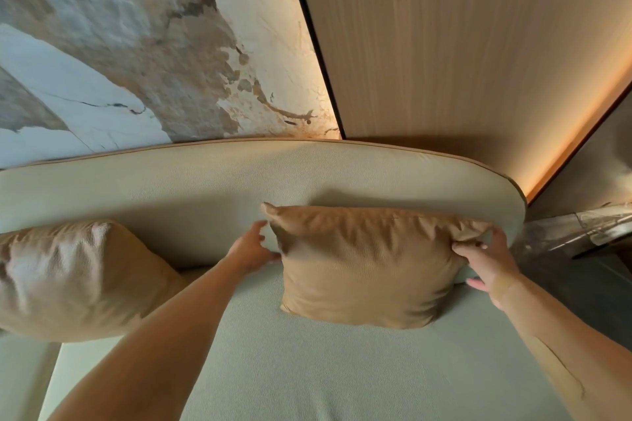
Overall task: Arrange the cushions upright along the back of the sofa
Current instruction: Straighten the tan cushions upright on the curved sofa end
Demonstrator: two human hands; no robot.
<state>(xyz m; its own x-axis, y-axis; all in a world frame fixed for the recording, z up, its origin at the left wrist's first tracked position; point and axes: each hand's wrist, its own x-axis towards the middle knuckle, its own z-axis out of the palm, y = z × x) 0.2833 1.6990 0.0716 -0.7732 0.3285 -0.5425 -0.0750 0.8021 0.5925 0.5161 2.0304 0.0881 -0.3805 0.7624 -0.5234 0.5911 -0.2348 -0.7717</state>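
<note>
Beside held cushion (pixel 369 267), second cushion (pixel 68 280).

sofa backrest (pixel 212 188): behind seat (pixel 307 369), before wall panels (pixel 444 44) | right cushion (pixel 369 267): upright on seat, leaning on backrest | left cushion (pixel 68 280): on seat, far left, well apart | left hand (pixel 251 249): at right cushion's left edge | right hand (pixel 489 260): at its right edge
</note>
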